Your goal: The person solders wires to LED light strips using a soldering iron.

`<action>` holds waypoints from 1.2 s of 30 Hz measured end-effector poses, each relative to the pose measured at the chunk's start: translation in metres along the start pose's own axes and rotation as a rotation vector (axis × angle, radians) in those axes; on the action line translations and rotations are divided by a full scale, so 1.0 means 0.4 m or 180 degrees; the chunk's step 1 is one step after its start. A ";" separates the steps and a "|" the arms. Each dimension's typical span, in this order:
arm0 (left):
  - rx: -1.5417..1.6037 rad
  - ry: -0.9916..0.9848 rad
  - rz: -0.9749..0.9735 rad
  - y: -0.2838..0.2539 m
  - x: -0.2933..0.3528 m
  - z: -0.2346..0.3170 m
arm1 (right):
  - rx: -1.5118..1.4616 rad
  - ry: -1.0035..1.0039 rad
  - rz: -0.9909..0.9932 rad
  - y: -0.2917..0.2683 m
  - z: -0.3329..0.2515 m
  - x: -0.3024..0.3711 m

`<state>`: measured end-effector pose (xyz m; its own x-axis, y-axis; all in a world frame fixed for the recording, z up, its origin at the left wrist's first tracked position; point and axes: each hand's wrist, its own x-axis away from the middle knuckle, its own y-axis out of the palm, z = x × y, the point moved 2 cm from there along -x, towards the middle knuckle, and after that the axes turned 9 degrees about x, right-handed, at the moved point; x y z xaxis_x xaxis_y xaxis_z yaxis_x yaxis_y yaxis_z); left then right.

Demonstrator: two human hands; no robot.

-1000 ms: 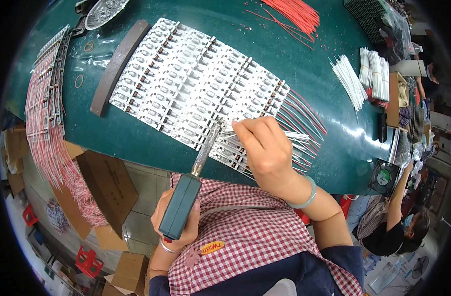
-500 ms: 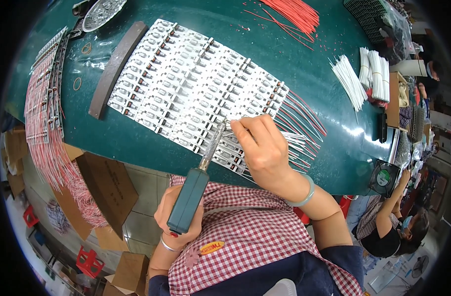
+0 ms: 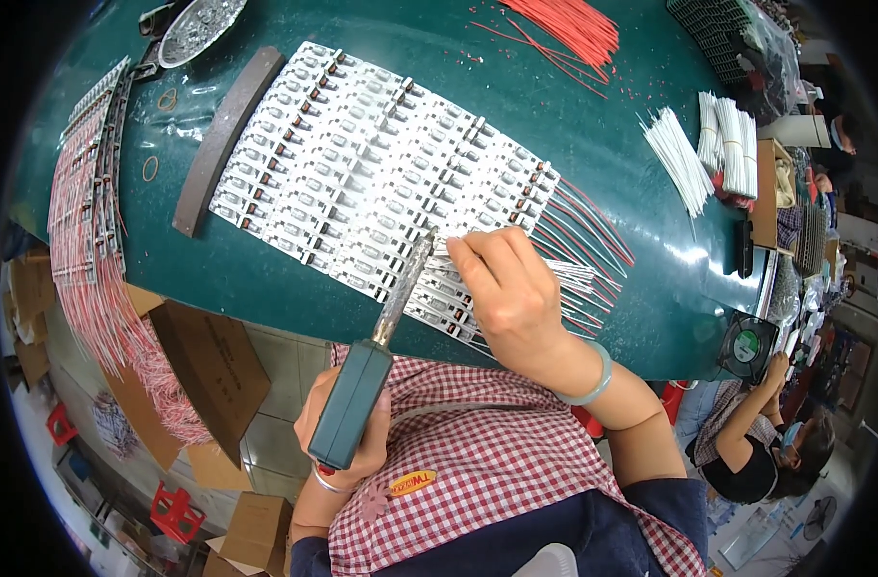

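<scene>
over boards (image 3: 371, 183), soldering iron (image 3: 391, 321) aslant, tip (image 3: 430, 238) away-right, left hand (image 3: 372, 444) around handle (image 3: 350, 404), right hand (image 3: 511, 296) pinching wires (image 3: 573, 276)

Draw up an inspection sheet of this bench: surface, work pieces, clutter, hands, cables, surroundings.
Surface: green tabletop, with glare patches and scattered red scraps.
Work pieces: white component panel beside a brown bar; green-handled soldering iron, its tip at the panel.
Clutter: loose red wires, white wire bundles, rubber bands.
Hands: left hand grips the iron's handle; right hand pinches at white wires over the panel.
Cables: wires trail off the panel's right edge; iron's cord, nothing seen.
Surroundings: co-worker at right, fan by the table edge, cardboard boxes at lower left.
</scene>
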<state>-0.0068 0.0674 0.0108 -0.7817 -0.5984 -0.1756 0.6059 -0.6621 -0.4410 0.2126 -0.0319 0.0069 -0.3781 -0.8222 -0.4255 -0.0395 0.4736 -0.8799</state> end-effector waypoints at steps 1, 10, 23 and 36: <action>-0.0002 -0.0001 0.0000 0.000 0.006 -0.003 | -0.0002 0.0001 0.0000 -0.003 0.002 -0.001; 0.0140 -0.0343 -0.0100 0.010 0.011 -0.021 | -0.0069 -0.0002 0.0111 0.004 0.025 -0.004; 0.0035 0.0060 -0.0124 0.022 -0.064 0.029 | -0.0038 0.0165 0.0065 -0.002 0.015 -0.013; -0.0051 0.0161 -0.0032 0.019 -0.066 0.035 | -0.0029 0.0020 0.0027 0.002 0.022 -0.008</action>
<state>0.0203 0.0719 0.0244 -0.7945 -0.5679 -0.2152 0.5959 -0.6604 -0.4569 0.2218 -0.0316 0.0059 -0.3843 -0.8160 -0.4317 -0.0445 0.4835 -0.8742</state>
